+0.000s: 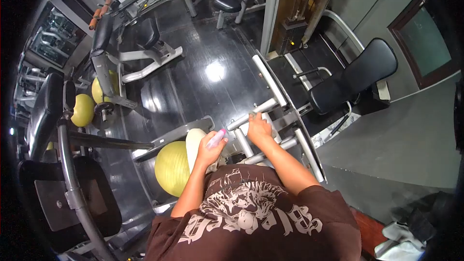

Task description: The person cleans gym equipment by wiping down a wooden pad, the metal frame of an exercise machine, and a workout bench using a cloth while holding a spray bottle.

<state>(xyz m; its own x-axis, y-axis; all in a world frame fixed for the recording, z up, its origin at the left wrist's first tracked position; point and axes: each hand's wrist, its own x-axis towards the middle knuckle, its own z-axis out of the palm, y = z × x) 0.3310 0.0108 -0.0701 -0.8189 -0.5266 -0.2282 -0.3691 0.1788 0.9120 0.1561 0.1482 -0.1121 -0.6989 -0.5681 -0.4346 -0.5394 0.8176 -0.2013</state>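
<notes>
My left hand (210, 153) is wrapped around a small translucent bottle with a pink top (216, 138), held tilted in front of my body. Just right of it, my right hand (260, 128) is at a silver metal bar (240, 120) on a frame of tubes. Its fingers are bent over the bar, and something small and greyish seems to lie under the fingertips, too small to make out. The frame's other silver tubes (305, 157) surround my right forearm.
A yellow exercise ball (172, 169) sits by my left leg, with more yellow balls (83, 110) farther left. Black padded gym machines (99, 179) stand at the left. A black seat and backrest (355, 79) stand at the right, near a weight stack (292, 36). The black floor (193, 77) is glossy.
</notes>
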